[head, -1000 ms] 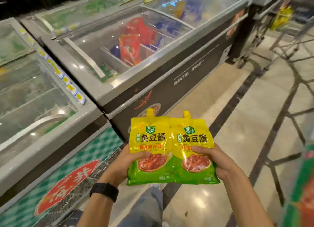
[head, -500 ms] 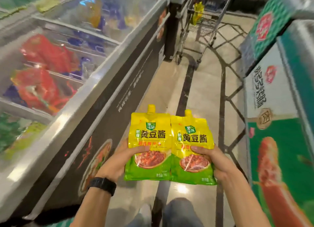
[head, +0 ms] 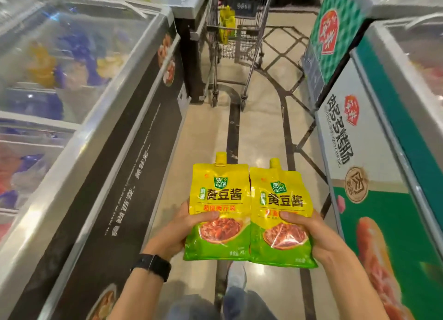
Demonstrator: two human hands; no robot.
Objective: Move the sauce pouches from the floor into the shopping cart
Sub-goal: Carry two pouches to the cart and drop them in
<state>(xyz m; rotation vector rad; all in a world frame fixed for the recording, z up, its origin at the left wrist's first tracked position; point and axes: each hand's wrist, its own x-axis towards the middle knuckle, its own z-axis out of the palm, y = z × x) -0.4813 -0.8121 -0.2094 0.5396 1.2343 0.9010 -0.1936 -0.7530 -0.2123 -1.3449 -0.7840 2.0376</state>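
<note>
Left hand (head: 178,228) and right hand (head: 311,233) are each gripping one upright sauce pouch (head: 219,214), side by side; shopping cart (head: 237,43) is standing straight ahead, well apart, apparently already holding pouches.

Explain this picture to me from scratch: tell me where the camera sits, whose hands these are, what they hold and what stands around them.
There is no machine here. The camera is worn on a person's head and looks forward and down, so you see that person's own arms from above. The left hand, with a black watch on its wrist, holds one yellow-and-green sauce pouch; the right hand holds a second pouch beside it. Both pouches are upright, spouts up, side by side. The person stands in a shop aisle on a tiled floor, with glass-topped chest freezers on both sides. Straight ahead stands a wire shopping cart with something yellow already inside, too blurred to name.
</note>
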